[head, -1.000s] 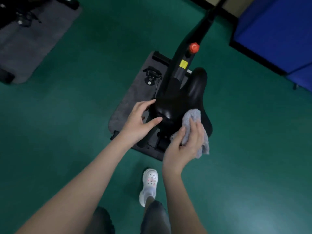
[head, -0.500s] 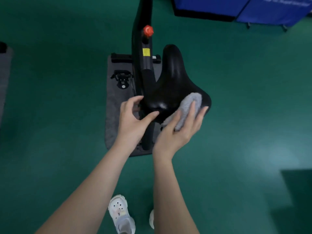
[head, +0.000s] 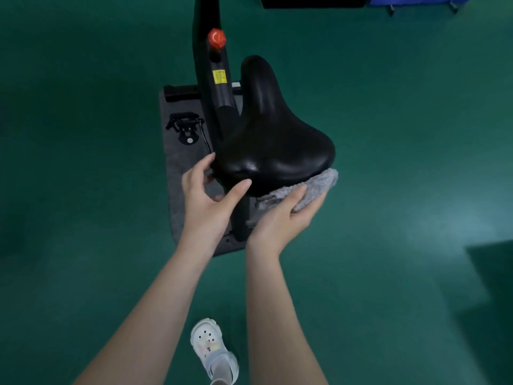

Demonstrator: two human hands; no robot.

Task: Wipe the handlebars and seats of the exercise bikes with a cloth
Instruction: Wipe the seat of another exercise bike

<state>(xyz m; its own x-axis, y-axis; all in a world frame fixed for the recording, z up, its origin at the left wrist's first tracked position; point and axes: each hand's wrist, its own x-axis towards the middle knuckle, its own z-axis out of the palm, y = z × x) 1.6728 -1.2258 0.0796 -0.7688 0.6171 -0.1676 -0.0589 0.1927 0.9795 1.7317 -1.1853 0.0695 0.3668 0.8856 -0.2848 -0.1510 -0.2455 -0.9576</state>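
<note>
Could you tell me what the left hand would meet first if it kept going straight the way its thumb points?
Probably the black seat: the left hand points its thumb up and to the right, its tip at the seat's rear edge. Whether it already touches cannot be told from this view.

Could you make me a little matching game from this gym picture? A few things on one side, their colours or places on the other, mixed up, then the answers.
Things:
1. knob on the bike frame
2. cloth
3. seat
4. shoe

Descriptions:
A. glossy black, steadied by the left hand
B. white, on the green floor
C. red
D. grey, pressed under the seat's rear edge by the right hand

Pairs: 1-C, 2-D, 3-A, 4-B
</note>
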